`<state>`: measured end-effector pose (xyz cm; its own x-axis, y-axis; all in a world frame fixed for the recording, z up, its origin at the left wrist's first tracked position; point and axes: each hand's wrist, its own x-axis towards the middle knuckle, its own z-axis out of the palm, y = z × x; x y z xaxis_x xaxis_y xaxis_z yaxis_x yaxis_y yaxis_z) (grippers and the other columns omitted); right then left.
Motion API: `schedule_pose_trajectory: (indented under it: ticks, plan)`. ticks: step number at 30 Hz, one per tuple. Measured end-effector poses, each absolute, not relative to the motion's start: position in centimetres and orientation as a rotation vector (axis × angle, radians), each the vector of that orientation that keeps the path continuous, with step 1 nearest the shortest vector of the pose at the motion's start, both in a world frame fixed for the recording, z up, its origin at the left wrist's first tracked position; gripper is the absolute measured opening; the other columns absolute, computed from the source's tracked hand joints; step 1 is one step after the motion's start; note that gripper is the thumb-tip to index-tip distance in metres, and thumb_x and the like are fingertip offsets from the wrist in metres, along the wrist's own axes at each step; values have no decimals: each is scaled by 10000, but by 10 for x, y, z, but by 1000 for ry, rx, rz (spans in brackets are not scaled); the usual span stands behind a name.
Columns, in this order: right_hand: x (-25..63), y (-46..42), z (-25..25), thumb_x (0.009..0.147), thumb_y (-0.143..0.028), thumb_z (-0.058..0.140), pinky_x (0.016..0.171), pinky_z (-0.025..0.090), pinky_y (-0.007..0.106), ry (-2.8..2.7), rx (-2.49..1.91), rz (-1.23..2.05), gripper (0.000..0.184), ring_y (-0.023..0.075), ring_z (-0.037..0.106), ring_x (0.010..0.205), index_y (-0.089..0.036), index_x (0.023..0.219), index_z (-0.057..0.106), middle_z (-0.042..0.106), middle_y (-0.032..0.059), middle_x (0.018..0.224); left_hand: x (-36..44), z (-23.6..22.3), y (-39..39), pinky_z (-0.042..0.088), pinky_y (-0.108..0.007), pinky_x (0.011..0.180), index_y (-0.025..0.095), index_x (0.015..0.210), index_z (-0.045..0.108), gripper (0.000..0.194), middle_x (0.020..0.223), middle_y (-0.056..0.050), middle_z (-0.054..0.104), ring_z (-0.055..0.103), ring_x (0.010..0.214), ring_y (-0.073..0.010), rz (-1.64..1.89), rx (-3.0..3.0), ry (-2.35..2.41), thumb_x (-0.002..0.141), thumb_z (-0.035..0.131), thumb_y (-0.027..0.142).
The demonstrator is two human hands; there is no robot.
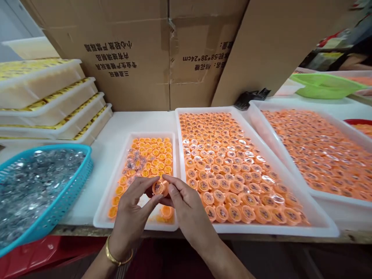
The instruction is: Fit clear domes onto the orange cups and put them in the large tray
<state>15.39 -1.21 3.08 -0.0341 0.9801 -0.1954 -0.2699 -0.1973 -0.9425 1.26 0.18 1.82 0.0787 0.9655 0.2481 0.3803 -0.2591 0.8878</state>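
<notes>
Between my two hands I hold a small round orange cup (157,188) with a clear top, dark specks showing inside. My left hand (135,205) pinches it from the left with thumb and fingers. From the other side, the thumb and fingers of my right hand (186,205) close on it too. Both hands are over the near part of a small white tray (109,186). Rows of orange cups (155,162) with yellow contents fill much of that tray, and some clear pieces (135,161) lie on top of them.
Right of it, a larger white tray (322,215) holds many covered orange cups, with another filled tray (328,195) beyond. A blue basket (69,186) of clear plastic pieces sits left. Stacked trays (52,110), cardboard boxes (145,85) and a green basket (325,83) stand behind. A person's arm (354,61) shows far right.
</notes>
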Motion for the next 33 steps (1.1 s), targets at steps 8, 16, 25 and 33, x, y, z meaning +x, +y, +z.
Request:
schedule_pose_trajectory:
  ticks: [8, 16, 25, 33]
  plan:
    - [138, -13, 33, 865, -303, 544, 843, 546, 417, -1135, -1120, 1340, 352, 229, 674, 910, -257, 1210, 604, 703, 56, 1004, -14, 12, 0, 501, -272, 787, 274, 1099, 683, 372, 1050, -41, 631, 566, 929, -178, 1180, 1397, 1274, 729, 718, 262]
    - [137, -16, 38, 859, -205, 533, 866, 522, 385, -1227, -1122, 1253, 354, 221, 662, 960, -249, 1203, 604, 703, 45, 1059, -19, 13, -4, 460, -285, 896, 291, 1111, 676, 372, 1091, -21, 657, 587, 972, -176, 1117, 1349, 1315, 741, 711, 271]
    - [141, -16, 28, 858, -330, 561, 844, 540, 380, -1054, -1063, 1389, 352, 223, 665, 959, -225, 1193, 590, 698, 68, 1044, -5, 23, -3, 472, -310, 814, 301, 1108, 670, 350, 949, -27, 662, 585, 887, -192, 1090, 1736, 1395, 759, 689, 282]
    - [186, -6, 26, 789, -367, 631, 791, 537, 361, -802, -1157, 1420, 313, 201, 692, 819, -194, 1049, 616, 708, 36, 849, 21, 16, -3, 473, -364, 831, 339, 1153, 625, 395, 1091, -42, 638, 604, 911, -233, 1043, 2037, 1417, 764, 655, 396]
